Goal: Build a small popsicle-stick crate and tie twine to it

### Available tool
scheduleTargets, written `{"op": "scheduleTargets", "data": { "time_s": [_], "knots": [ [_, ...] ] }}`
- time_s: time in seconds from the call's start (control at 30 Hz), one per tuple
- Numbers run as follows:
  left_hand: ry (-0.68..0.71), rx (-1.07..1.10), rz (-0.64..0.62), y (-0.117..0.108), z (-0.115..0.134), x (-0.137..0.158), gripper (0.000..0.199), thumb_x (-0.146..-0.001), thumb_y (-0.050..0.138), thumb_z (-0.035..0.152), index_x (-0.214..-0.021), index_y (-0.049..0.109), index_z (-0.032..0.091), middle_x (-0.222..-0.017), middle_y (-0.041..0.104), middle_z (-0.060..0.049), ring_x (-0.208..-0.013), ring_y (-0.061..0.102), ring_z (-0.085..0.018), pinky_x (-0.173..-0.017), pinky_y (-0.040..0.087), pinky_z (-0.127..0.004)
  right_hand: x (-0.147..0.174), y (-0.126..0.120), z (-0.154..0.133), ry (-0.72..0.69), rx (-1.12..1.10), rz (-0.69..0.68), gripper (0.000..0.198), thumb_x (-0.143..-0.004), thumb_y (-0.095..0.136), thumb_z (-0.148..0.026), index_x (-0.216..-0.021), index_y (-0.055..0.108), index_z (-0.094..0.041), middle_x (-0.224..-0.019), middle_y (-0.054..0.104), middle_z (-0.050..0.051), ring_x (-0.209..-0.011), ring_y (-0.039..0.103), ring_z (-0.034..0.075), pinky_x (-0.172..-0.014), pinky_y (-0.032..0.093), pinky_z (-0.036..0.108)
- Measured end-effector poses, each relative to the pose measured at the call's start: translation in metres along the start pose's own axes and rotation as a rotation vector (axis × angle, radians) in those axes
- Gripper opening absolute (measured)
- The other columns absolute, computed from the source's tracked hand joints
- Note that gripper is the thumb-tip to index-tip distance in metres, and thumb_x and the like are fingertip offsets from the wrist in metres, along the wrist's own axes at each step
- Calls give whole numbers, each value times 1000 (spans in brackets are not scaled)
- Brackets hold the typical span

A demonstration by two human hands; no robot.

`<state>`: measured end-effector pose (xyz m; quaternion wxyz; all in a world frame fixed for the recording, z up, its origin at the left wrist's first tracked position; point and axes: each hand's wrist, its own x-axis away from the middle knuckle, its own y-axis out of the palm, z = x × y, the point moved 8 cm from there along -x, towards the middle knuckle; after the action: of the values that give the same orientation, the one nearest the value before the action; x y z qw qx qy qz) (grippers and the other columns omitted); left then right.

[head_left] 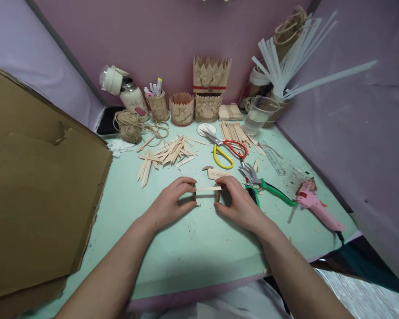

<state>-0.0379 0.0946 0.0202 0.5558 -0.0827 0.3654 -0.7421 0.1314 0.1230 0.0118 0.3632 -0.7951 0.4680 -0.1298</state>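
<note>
Both hands meet over the pale green worktop (193, 248): the left hand (171, 204) and right hand (236, 201) each keep a narrow grip on one end of a wooden stick (208, 188). Just right of the stick lie green-handled pliers (266, 186); beyond it, scissors (226, 148) and a heap of cut sticks (169, 155).

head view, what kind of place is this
Probably a home craft corner: a small table with a wooden stick pile, a pink glue gun, scissors and stick-built holders.
</note>
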Motion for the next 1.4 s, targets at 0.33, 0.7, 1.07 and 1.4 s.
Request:
{"op": "scheduleTargets", "data": {
  "time_s": [0.33,0.7,1.07,1.4],
  "knots": [
    [5,-3,11,0,1,0,24,-83,68,17,-104,59,22,-123,59,-10,-116,60,-21,-97,50,-38,0,3,4,5,-8,-22,48,-75,58,-11,-118,45,-25,-124,54,8,-119,51,25,-98,44,41],
    [-1,-5,11,0,1,-1,25,-82,68,16,-105,59,22,-123,59,-11,-115,60,-22,-96,51,-38,1,4,6,-16,5,-8,49,-74,59,-10,-118,44,-27,-122,55,7,-118,50,25,-99,44,42],
    [1,-9,12,0,1,0,25,-82,68,16,-105,59,22,-123,59,-10,-114,60,-21,-96,50,-37,0,3,8,-5,-2,-14,47,-75,60,-11,-117,45,-27,-122,55,6,-117,50,25,-98,44,41],
    [8,-13,10,0,-1,0,25,-83,69,17,-105,59,22,-123,59,-10,-115,60,-21,-97,50,-37,1,3,6,-10,2,-11,51,-75,61,-11,-120,44,-27,-125,55,7,-120,50,26,-100,44,43]
  ]
}}
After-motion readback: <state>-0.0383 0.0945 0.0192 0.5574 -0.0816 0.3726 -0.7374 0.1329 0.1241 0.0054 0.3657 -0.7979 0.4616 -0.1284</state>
